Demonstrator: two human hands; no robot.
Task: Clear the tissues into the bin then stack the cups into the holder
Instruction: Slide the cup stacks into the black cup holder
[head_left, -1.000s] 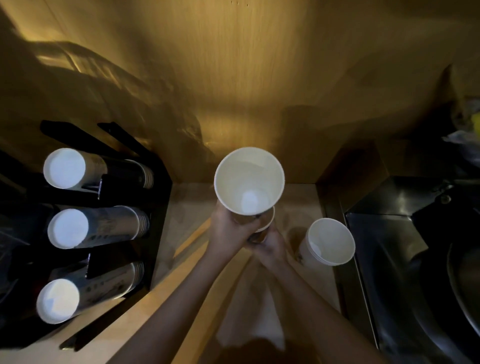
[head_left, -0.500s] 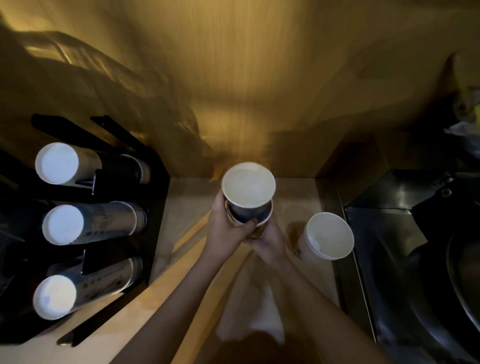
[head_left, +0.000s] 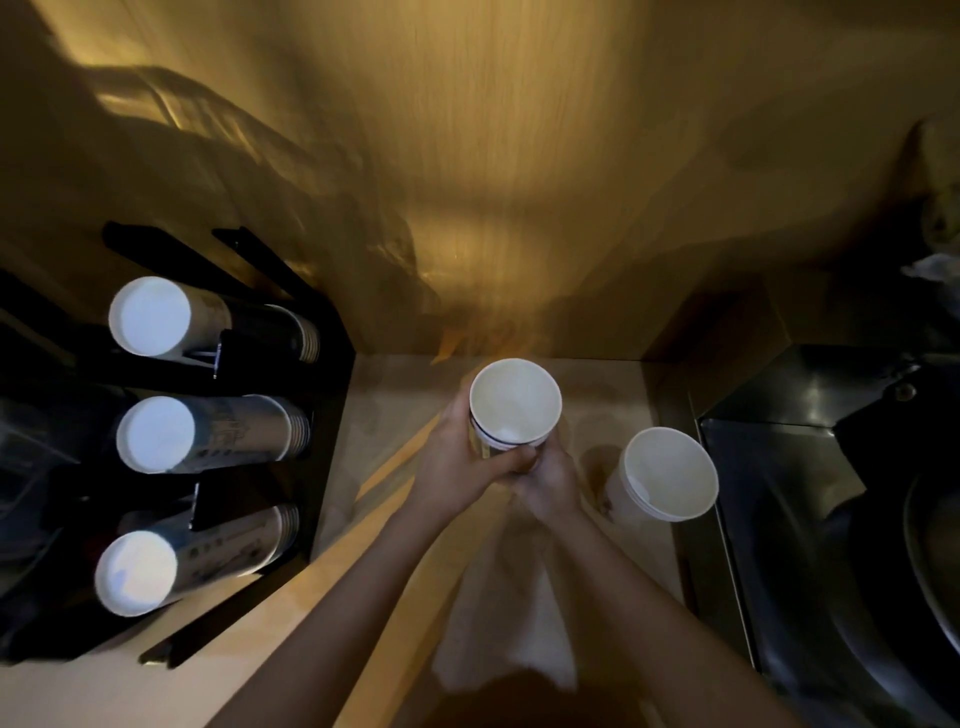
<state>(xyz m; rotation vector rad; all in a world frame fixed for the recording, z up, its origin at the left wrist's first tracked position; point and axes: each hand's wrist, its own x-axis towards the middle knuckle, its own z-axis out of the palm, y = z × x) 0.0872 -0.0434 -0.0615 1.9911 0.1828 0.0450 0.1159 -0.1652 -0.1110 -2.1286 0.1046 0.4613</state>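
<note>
Both hands hold a nested stack of white paper cups (head_left: 514, 402) upright over the counter's middle. My left hand (head_left: 457, 460) wraps its left side; my right hand (head_left: 548, 480) grips it from below and to the right. Another stack of white cups (head_left: 667, 475) stands on the counter just to the right, untouched. At the left a black cup holder (head_left: 244, 358) carries three rows of stacked cups lying on their sides, bases toward me. A white tissue or cloth (head_left: 506, 629) lies on the counter under my forearms.
A wooden wall closes the back of the counter (head_left: 395, 395). A dark metal sink (head_left: 810, 493) fills the right side, with a dark round bowl at the far right edge. Something crumpled lies at the upper right in shadow.
The upper cup has been pushed down into the cup below it, so the two now sit nested low in my hands. The view has shifted slightly.
</note>
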